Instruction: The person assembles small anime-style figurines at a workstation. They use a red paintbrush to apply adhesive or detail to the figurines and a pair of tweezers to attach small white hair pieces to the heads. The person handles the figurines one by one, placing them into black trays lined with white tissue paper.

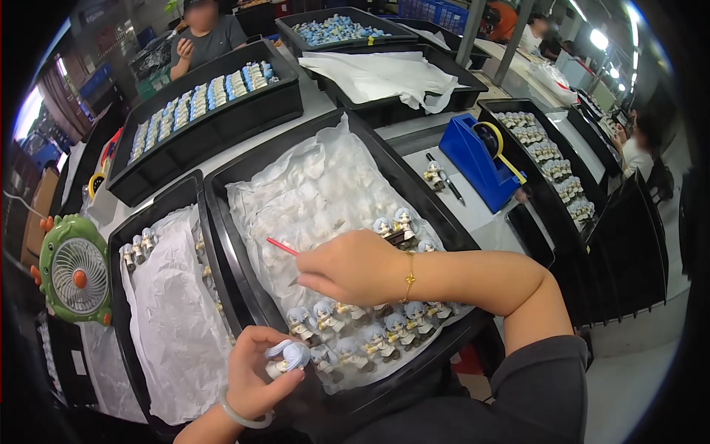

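My left hand [248, 379], with a pale bangle at its wrist, grips a small figurine [294, 356] with light blue hair between thumb and fingers. Over the middle of the large black tray [240, 255], my right hand [353, 268] is closed round a slim tool with a red handle [282, 246]. A thin dark tip shows below that hand; the tool's exact kind is hidden by the fingers. Rows of similar figurines [377, 342] lie in the tray's near part, under my right forearm. Crumpled white sheeting [296, 185] covers the far part of the tray.
A narrower black tray [118, 296] with paper and figurines lies left, beside a green fan [74, 270]. Behind are a tray of blue-and-white parts [200, 137] and a seated person [211, 33]. A blue tape dispenser [477, 159] and a pen [452, 189] lie to the right.
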A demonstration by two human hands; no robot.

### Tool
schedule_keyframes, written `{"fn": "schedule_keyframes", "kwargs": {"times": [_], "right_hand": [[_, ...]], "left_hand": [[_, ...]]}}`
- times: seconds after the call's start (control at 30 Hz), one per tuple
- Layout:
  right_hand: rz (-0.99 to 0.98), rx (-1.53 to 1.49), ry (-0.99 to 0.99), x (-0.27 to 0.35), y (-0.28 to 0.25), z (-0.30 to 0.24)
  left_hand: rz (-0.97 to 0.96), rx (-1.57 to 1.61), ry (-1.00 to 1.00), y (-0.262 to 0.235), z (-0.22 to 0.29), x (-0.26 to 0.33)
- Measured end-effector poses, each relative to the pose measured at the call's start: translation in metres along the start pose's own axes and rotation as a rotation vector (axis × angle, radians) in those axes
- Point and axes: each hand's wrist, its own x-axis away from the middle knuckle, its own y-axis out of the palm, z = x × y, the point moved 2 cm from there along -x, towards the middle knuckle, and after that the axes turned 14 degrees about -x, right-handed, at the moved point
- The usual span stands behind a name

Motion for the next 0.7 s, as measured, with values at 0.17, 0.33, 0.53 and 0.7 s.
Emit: {"fn": "schedule_keyframes", "kwargs": {"times": [0.17, 0.33, 0.53, 0.7], "right_hand": [[-0.005, -0.034, 0.025, -0.001, 0.003, 0.002], [-0.037, -0.037, 0.031, -0.002, 0.007, 0.005], [-0.058, -0.054, 0.035, -0.001, 0.009, 0.004], [-0.028, -0.03, -0.021, 0.001, 0.014, 0.008]], "left_hand": [[0.096, 0.002, 0.179, -0.013, 0.006, 0.009], [0.415, -0.235, 0.482, -0.024, -0.001, 0.023], [0.751, -0.285, 0.351, -0.038, 0.007, 0.002], [0.621, 0.127, -0.166, -0.062, -0.012, -0.015]]}}
